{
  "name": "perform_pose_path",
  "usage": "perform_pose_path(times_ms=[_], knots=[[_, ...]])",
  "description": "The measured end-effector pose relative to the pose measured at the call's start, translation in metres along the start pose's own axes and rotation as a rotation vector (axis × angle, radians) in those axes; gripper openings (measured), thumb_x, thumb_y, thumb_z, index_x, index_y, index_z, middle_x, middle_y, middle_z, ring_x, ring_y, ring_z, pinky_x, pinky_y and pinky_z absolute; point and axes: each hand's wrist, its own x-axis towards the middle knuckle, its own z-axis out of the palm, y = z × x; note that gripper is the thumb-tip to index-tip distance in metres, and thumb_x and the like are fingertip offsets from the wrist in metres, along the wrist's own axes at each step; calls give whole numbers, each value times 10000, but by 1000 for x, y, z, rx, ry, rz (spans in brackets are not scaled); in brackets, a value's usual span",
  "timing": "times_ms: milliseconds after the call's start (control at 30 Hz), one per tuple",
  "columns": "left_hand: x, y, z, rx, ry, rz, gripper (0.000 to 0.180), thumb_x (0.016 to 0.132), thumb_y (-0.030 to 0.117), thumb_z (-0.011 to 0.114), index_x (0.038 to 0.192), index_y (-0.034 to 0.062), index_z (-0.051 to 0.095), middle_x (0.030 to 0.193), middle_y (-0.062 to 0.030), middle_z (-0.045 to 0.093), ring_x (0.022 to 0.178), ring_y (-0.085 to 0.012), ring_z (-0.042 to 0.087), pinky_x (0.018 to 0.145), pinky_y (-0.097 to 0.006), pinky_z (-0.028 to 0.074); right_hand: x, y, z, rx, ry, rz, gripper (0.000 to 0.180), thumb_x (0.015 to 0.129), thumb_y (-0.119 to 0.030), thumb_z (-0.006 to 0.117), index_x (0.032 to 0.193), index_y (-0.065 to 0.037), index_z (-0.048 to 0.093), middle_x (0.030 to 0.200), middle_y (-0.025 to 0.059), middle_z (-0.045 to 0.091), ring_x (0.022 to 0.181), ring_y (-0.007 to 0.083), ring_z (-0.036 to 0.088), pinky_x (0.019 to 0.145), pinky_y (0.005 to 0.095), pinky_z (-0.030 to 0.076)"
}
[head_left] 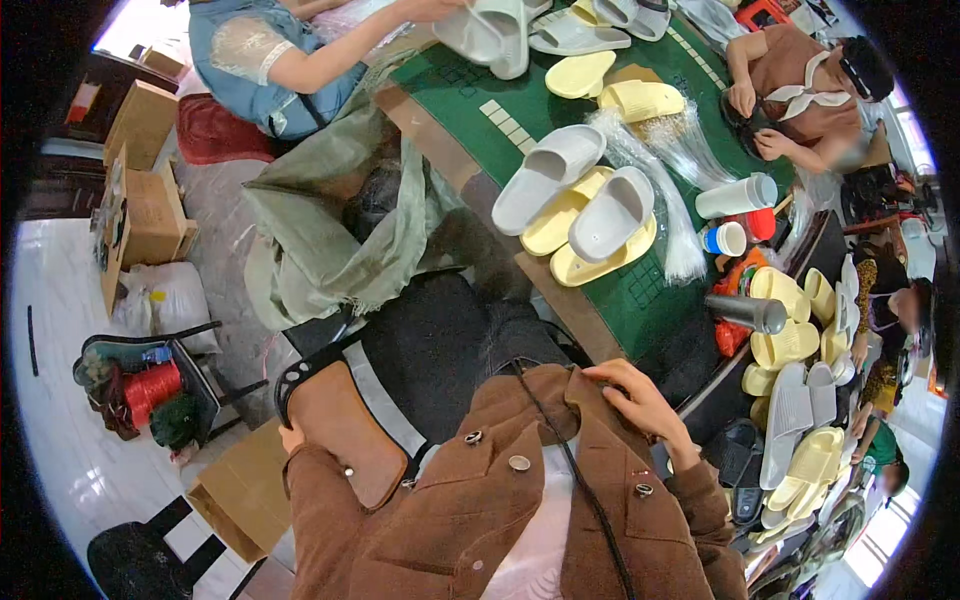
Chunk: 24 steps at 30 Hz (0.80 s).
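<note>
My left hand (292,440) is at the edge of a chair (345,425) with a tan panel and black frame; its fingers curl round that edge and are partly hidden by my sleeve. My right hand (640,402) lies against the front of my brown jacket by the table corner, fingers stretched out and holding nothing. Beyond it, on the green-topped table (625,315), grey slippers (612,215) rest on pale yellow slippers (600,262). Clear plastic strips (683,245) lie beside them.
An open green woven sack (330,220) stands left of the table. Bottles, including a dark grey flask (745,313), and more slippers (785,335) crowd the right. Two co-workers sit across the table, one handling a dark item. Cardboard boxes (145,215) and a stool with red twine (152,392) are left.
</note>
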Motion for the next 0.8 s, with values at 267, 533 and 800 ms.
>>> perform_pose_path(times_ms=[267, 533, 800], knots=[[-88, -55, -12, 14, 252, -172, 607, 765, 428, 563, 1152, -30, 470, 1134, -275, 507, 1018, -409, 504, 854, -481, 409, 25, -10, 16, 58, -106, -32, 332, 820, -64, 499, 1151, -46, 525, 1106, 126, 504, 1067, 266, 476, 930, 344, 361], [-97, -127, -8, 69, 229, -246, 585, 751, 399, 581, 1127, -39, 489, 1123, -279, 513, 1009, -407, 508, 844, -481, 411, 38, 5, 5, -82, -166, 6, 281, 819, -40, 480, 1091, -1, 537, 1037, 129, 566, 974, 259, 534, 858, 337, 410], [-67, -136, -17, 119, 184, -219, 562, 737, 369, 599, 1102, -48, 507, 1112, -283, 518, 1001, -406, 511, 835, -482, 413, 28, -11, -21, -137, -72, 87, 260, 806, -39, 481, 1049, -16, 571, 994, 125, 588, 939, 263, 564, 816, 333, 434]])
